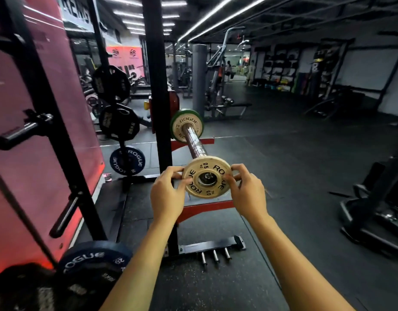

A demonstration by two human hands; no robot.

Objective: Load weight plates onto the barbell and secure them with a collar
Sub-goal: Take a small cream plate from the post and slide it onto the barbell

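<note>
At barbell sleeve [194,142] tip, small plate [207,176] between left grip [168,194], right grip [247,191]

Both your bare forearms reach up from the bottom edge toward the frame's centre. Your left hand [168,194] and right hand [247,191] face each other at equal height, fingers curled, thumbs and fingertips pinching opposite edges of the small plate [207,176].

Head-worn view, forward and down, close along the barbell sleeve [194,142].
</note>
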